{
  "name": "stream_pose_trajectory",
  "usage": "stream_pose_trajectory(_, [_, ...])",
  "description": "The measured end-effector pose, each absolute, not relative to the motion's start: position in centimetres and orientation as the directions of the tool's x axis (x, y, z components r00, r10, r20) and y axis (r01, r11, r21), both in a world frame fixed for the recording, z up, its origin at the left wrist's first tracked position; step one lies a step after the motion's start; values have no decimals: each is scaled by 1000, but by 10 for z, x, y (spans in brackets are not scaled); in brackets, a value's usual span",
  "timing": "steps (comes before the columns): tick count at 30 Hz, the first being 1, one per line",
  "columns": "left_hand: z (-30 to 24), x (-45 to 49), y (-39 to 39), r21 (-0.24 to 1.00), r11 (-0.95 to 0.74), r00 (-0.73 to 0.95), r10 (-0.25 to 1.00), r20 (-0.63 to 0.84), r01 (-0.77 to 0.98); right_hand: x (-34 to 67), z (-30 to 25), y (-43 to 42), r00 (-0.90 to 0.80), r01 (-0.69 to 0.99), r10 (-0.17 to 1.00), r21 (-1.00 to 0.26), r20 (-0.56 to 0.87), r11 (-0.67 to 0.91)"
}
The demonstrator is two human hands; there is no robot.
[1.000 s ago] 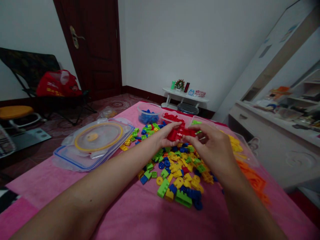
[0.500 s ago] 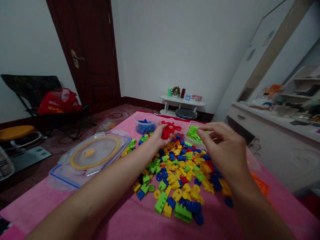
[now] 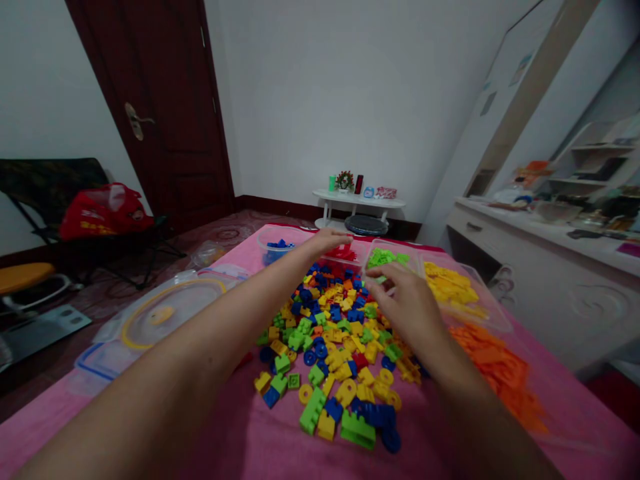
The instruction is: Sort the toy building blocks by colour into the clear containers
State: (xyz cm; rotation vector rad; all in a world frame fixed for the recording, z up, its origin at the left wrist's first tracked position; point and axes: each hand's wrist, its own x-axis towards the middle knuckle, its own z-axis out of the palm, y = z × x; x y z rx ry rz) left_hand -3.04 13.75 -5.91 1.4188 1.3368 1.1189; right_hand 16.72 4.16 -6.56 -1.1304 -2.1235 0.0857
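Left hand (image 3: pixel 326 243): stretched out near the centre of the frame, fingers extended and not clenched, palm turned from view, over the clear plastic box (image 3: pixel 350 269) of red pieces.
Red plastic pieces (image 3: pixel 344 253): inside that box, just below the left fingers and partly hidden by the hand.
Right hand (image 3: pixel 400 287): right of centre, fingers bent, thumb apart from them, by the near edge of the clear rectangular plastic box (image 3: pixel 417 261) of green pieces; I cannot tell whether the fingers hide a small piece.
Light-green plastic pieces (image 3: pixel 385 257): heaped in that box, right of the red ones.
Mixed pile (image 3: pixel 345 327): yellow, blue, green, red and orange plastic building blocks, spread between the 2 forearms.
Blue plastic pieces (image 3: pixel 281 245): in a round clear tub (image 3: pixel 263 247), left of the red box, partly behind the left forearm.
Yellow plastic pieces (image 3: pixel 447 283): in a clear box at centre right.
Orange plastic pieces (image 3: pixel 493 363): lower right, beside the right forearm.
Translucent plastic lids (image 3: pixel 173 313): stacked at lower left, 1 with a yellow ring.
Pink cloth (image 3: pixel 300 460): beneath everything above.
Background: white low table (image 3: pixel 360 199) at upper centre, dark brown door (image 3: pixel 150 87) at upper left.
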Motion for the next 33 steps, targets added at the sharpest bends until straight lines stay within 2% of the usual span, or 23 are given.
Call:
stream_pose_trajectory(2, [-62,-34,117,822,-147,81,989,123,550,162,-84,46,-442,731,781,-328,441,598])
stream_pose_trajectory(5, [-65,-42,81,473,-168,159,985,60,865,157,-106,51,-505,772,813,-268,290,576])
stream_pose_trajectory(7, [-68,-47,59,285,-136,137,990,18,949,156,-113,52,-534,780,815,-241,226,578])
stream_pose_trajectory(10, [-72,-49,39,185,-104,117,991,-59,977,158,-115,50,-587,762,790,-211,176,612])
stream_pose_trajectory(16, [-80,-49,32,159,-199,203,979,-7,967,159,-113,49,-600,759,783,-193,162,622])
stream_pose_trajectory(19, [-83,-52,35,229,-215,215,976,25,949,158,-112,51,-542,781,819,-247,190,574])
stream_pose_trajectory(23, [-86,-62,44,430,-221,222,974,49,875,154,-109,50,-518,728,808,-351,282,589])
stream_pose_trajectory(27, [-81,-70,48,759,-61,128,991,-29,649,145,-113,45,-538,646,769,-417,346,639])
stream_pose_trajectory(29, [-78,-72,46,836,-11,124,990,-69,549,140,-118,42,-572,615,742,-416,349,670])
stream_pose_trajectory(31, [-75,-74,43,827,10,142,984,-108,561,136,-123,38,-602,613,732,-403,318,679])
stream_pose_trajectory(33, [-73,-76,40,747,27,162,970,-179,664,133,-126,36,-612,632,739,-388,282,671])
